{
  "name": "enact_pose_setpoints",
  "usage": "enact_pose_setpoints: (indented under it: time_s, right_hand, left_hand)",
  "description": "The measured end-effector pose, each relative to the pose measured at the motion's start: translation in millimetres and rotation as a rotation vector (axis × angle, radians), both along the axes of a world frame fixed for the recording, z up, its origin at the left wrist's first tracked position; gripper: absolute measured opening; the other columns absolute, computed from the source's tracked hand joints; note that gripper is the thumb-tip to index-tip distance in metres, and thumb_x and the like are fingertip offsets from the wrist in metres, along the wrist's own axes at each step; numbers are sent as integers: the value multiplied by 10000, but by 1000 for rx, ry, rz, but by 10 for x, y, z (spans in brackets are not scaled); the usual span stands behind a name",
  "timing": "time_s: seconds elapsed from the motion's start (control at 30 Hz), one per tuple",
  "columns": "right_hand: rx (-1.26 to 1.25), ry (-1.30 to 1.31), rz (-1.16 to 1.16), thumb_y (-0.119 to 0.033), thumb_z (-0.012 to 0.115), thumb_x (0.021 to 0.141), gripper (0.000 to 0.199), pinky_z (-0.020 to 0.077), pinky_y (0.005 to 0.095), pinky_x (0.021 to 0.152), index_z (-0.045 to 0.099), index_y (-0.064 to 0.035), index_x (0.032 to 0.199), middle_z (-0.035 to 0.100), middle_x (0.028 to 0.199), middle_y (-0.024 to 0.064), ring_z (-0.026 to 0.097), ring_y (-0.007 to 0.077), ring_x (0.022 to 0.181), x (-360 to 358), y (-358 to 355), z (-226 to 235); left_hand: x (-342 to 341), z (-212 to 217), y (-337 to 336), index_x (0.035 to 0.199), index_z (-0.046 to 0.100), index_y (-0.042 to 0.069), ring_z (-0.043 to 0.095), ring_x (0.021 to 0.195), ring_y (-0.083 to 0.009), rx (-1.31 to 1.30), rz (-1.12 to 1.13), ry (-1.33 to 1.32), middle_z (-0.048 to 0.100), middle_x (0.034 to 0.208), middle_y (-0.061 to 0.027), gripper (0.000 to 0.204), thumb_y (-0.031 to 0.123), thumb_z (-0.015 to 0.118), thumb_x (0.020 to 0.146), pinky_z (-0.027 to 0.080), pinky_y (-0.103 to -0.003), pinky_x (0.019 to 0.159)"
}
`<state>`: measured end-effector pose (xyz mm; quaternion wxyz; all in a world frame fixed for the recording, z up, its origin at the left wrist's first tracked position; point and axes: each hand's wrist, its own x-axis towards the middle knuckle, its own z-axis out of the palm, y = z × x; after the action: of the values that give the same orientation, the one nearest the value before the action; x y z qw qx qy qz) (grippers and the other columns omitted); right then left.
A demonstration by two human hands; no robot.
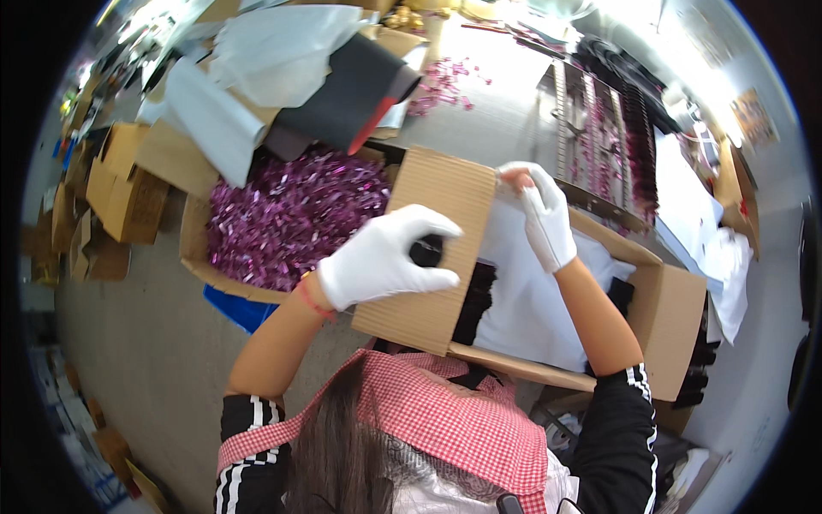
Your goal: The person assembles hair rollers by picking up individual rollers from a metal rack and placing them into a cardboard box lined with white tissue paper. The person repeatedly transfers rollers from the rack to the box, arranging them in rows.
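Note:
My left hand [368, 261], in a white glove, is over a brown cardboard panel [432, 188]. Its thumb and fingers are curved but apart, around a dark round spot [425, 250], probably a cut-out in the cardboard. Just beyond the panel's far right corner is my right hand [546, 223], also gloved, with some bare fingertips showing. Those fingers are drawn together in a pinch; what is between them is too small to make out. Below it, a long carton [676, 325] holds a white plastic sheet [531, 300] and black fringed material [476, 304].
Left of the panel, a carton [195, 244] is heaped with shiny purple strips [291, 218]. Beyond it lie grey and black sheets [334, 86]. Pink pieces [445, 81] are scattered on the metal table [505, 64], near a rack [591, 137] of pink and dark rows.

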<state>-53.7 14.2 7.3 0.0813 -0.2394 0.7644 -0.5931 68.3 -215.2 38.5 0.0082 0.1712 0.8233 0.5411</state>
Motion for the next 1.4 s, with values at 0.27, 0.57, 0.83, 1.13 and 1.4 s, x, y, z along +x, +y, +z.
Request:
enact_pose_setpoints:
  time_s: [0.27,0.57,0.83,1.13,1.4]
  right_hand:
    - [-354,-1070,-326,-289,299,1074,471,410,374,1089,398,29,1407,519,1412,167,531,257,1267,686,904,-879]
    - [-523,-1092,-339,-409,329,1063,626,221,368,1184,179,-84,1576,275,1606,146,256,258,1481,1186,515,-1137]
    - [-118,-787,-291,-287,377,1041,632,241,320,1167,132,-54,1576,229,1618,174,270,313,1471,1179,380,-731]
    - [101,-439,-129,-236,469,1003,444,367,388,1100,482,-47,1405,513,1420,202,474,389,1315,838,792,-730]
    - [630,779,-307,-99,712,731,322,497,439,875,629,-29,1034,642,1035,155,612,354,995,-114,1721,-92]
  left_hand:
    - [-1135,-423,1371,1082,626,6,655,920,-401,-872,-714,-167,679,995,-219,410,236,718,755,523,-434,831]
    - [-1572,-451,1660,1406,531,72,558,1233,-328,-982,-967,-802,591,1350,-202,686,560,475,927,389,-372,1055]
    - [-1566,-462,1532,1526,337,63,268,1477,-294,-888,-806,-846,321,1586,-149,799,633,206,983,203,-342,1194]
    - [-1601,-512,1446,1388,482,-32,513,1267,-405,-1008,-651,-442,487,1410,-285,711,543,400,977,381,-420,1085]
    - [-1776,461,2132,1296,506,-13,567,1168,-278,709,-361,-1004,576,1204,-152,395,278,465,1031,473,-382,1007]
